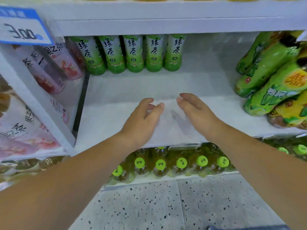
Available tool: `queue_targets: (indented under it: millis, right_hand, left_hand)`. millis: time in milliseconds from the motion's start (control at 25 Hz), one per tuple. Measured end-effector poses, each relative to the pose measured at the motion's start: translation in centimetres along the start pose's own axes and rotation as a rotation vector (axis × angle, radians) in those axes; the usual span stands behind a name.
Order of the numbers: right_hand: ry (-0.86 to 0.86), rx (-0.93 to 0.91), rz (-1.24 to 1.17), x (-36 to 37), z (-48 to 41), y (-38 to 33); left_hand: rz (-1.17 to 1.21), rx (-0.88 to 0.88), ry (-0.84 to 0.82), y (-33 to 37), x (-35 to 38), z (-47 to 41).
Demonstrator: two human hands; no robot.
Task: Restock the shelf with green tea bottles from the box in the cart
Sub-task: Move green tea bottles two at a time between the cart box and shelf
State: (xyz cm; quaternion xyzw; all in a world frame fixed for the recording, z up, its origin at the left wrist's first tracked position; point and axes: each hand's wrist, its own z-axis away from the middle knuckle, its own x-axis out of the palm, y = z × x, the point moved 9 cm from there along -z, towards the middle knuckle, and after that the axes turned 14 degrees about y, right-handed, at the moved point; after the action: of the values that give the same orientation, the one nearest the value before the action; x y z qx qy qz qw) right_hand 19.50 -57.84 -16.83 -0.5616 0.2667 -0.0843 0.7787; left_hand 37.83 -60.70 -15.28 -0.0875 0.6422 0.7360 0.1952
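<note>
Several green tea bottles point(132, 53) with green-and-white labels stand in a row at the back of the white shelf point(103, 117). My left hand point(141, 120) and my right hand point(197, 113) hover over the bare front part of that shelf, well in front of the bottles. Both hands hold nothing, with fingers loosely apart and curved toward each other. The box and the cart do not show, apart from a dark edge point(245, 227) at the bottom.
Pink fruit-tea bottles point(54, 67) fill the left section behind a white divider point(33, 97). Green and yellow bottles point(272, 77) lean at the right. A blue price tag point(21, 29) hangs at upper left. Green-capped bottles point(181, 163) stand on the lower shelf above speckled floor point(149, 205).
</note>
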Motion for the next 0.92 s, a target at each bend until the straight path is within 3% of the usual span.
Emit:
queue_targets:
  millis: [440,920]
  right_hand:
    - [-0.059,0.205,0.079,-3.4,18.3,0.0]
    - [0.139,0.306,-0.017,-10.0,36.9,-4.9]
  left_hand:
    - [-0.046,-0.235,-0.255,-1.2,-5.4,17.2]
    - [0.002,-0.142,-0.339,8.2,-11.9,28.0]
